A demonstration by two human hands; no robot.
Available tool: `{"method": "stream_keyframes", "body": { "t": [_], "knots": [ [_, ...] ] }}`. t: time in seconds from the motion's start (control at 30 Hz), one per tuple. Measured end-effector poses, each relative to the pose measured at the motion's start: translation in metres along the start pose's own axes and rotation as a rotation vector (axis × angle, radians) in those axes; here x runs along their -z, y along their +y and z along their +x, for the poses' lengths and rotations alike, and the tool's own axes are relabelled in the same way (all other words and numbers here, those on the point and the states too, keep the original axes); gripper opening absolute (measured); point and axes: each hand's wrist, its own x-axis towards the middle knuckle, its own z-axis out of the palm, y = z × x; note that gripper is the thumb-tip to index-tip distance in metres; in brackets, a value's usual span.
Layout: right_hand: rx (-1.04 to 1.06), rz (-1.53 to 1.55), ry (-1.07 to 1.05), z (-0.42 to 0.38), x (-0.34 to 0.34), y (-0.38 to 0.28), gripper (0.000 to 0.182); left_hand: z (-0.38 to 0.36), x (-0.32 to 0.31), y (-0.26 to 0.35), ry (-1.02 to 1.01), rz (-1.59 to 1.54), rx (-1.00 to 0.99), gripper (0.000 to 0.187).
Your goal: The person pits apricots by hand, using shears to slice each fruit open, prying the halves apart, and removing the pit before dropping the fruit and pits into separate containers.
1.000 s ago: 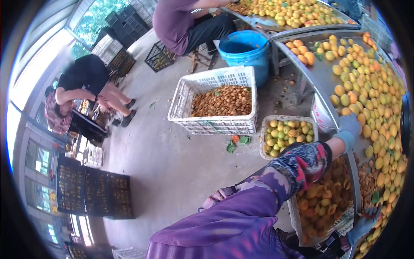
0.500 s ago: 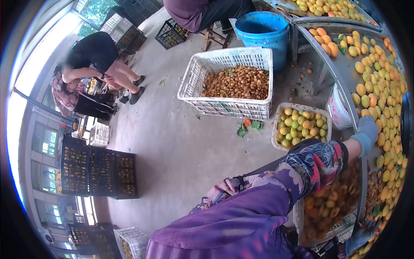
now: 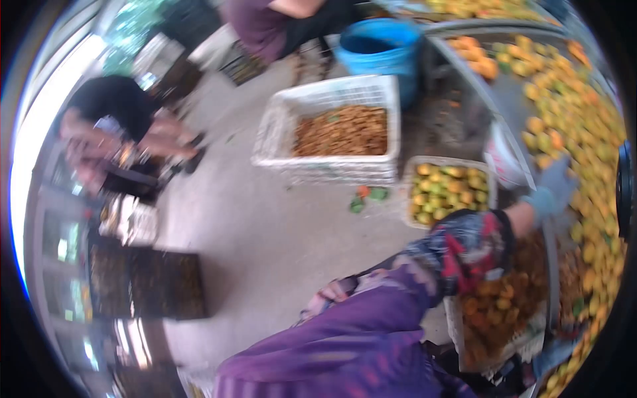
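My left hand [image 3: 552, 188], in a grey-blue glove, reaches over the rim of the metal sorting table [image 3: 509, 99]. Beside its fingertips lie many yellow-orange apricots [image 3: 587, 149]. The fingers look stretched out and apart, though motion blurs them, and nothing shows in them. At the lower right corner is my right hand [image 3: 556, 358], also gloved, near the apricots along the table's lower part. Its fingers are too blurred and dark to make out. Under my left forearm stands a crate [image 3: 456, 335] of brownish-orange fruit pieces.
A small basket [image 3: 407, 196] of green-yellow fruit stands left of a white bucket [image 3: 505, 159]. Beyond are a white crate [image 3: 279, 160] of brown pits and a blue bucket [image 3: 391, 60]. Dark stacked crates [image 3: 146, 282] stand left. A person [image 3: 116, 106] bends nearby; another [image 3: 259, 30] sits above.
The whole view has shifted and blurred, with most things now further left. My left hand has moved slightly up relative to the table rim, and its fingers look more stretched out.
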Motion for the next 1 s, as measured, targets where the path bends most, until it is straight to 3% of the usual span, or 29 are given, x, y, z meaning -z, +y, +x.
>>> {"method": "stream_keyframes", "body": {
  "t": [0.03,0.07,0.1,0.13,0.17,0.2,0.23,0.27,0.3,0.43,0.53,0.6,0.7,0.8,1.0],
  "knots": [
    [-0.058,0.095,0.016,-0.002,-0.004,0.000,0.058,-0.020,0.038,0.115,-0.289,0.230,0.196,0.030],
    [-0.099,0.183,0.065,-0.004,-0.003,0.006,0.059,-0.016,0.043,0.039,-0.270,0.404,-0.157,0.036],
    [-0.282,0.408,-0.041,0.006,0.025,0.018,0.048,-0.020,0.057,0.054,-0.392,0.111,-0.065,0.040],
    [-0.361,0.637,-0.367,0.011,0.032,0.015,0.034,-0.027,0.055,0.060,-0.397,-0.070,0.157,0.050],
    [-0.168,0.461,-0.015,0.000,0.002,0.008,0.032,-0.029,0.062,0.099,-0.584,0.160,-0.493,0.054],
    [0.231,-0.450,0.079,0.009,0.017,0.044,0.036,-0.013,0.057,0.054,-0.554,-0.398,0.292,0.049],
    [-0.084,0.363,0.079,-0.029,-0.040,-0.029,0.032,-0.026,0.041,0.121,-0.537,-0.658,0.676,0.037],
    [-0.032,0.282,0.065,-0.038,-0.052,-0.048,0.035,-0.036,0.035,0.135,-0.519,-0.604,0.607,0.027],
    [-0.144,0.356,0.057,-0.036,-0.049,-0.052,0.033,-0.036,0.036,0.130,-0.623,-0.623,0.650,0.025],
    [-0.055,0.382,0.013,-0.047,-0.051,-0.048,0.031,-0.061,0.012,0.142,-0.721,-0.637,0.649,0.042],
    [-0.037,0.203,0.013,-0.056,-0.057,-0.058,0.037,-0.076,-0.003,0.145,-0.733,-0.688,0.680,0.043],
    [0.026,0.295,-0.183,-0.061,-0.058,-0.059,0.032,-0.081,-0.017,0.139,-0.785,-0.637,0.676,0.047],
    [0.015,0.140,-0.234,-0.070,-0.061,-0.081,0.031,-0.101,-0.042,0.153,-0.868,-0.731,0.826,0.045],
    [0.059,0.172,-0.312,-0.072,-0.053,-0.085,0.027,-0.113,-0.057,0.140,-0.909,-0.719,0.819,0.051],
    [0.047,0.170,-0.245,-0.072,-0.044,-0.096,0.025,-0.134,-0.067,0.133,-1.012,-0.581,0.756,0.049]
  ]
}}
